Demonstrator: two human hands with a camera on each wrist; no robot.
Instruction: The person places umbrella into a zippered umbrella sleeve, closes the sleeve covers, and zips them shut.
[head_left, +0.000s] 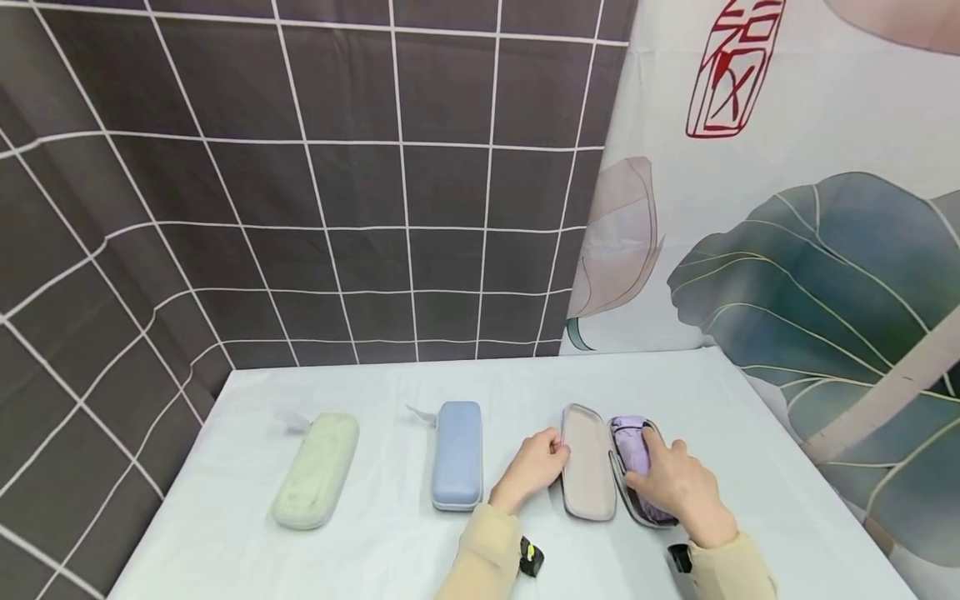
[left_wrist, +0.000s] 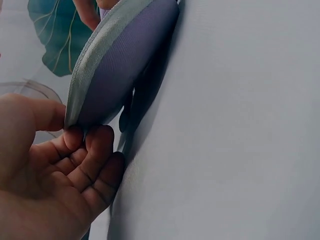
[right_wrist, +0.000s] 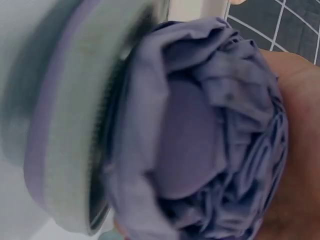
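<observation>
A purple zip case (left_wrist: 125, 65) lies unzipped, its pale inner lid (head_left: 588, 471) folded out to the left. My left hand (head_left: 534, 468) pinches the lid's rim between thumb and fingers. In the other half of the case rests a folded purple umbrella (head_left: 632, 448), its fabric bunched around a smooth rounded end. My right hand (head_left: 684, 493) grips this umbrella from above, thumb on the left side and fingers on the far right. Close up in the right wrist view, the umbrella (right_wrist: 185, 140) sits right beside the case's zippered edge (right_wrist: 70, 135).
To the left, a blue case (head_left: 458, 454) stands closed on the white tablecloth (head_left: 382, 467), with a pale green case (head_left: 318, 471) farther left. Dark gridded cloth (head_left: 345, 183) hangs behind and at the left; a leaf-printed curtain (head_left: 840, 267) hangs at the right.
</observation>
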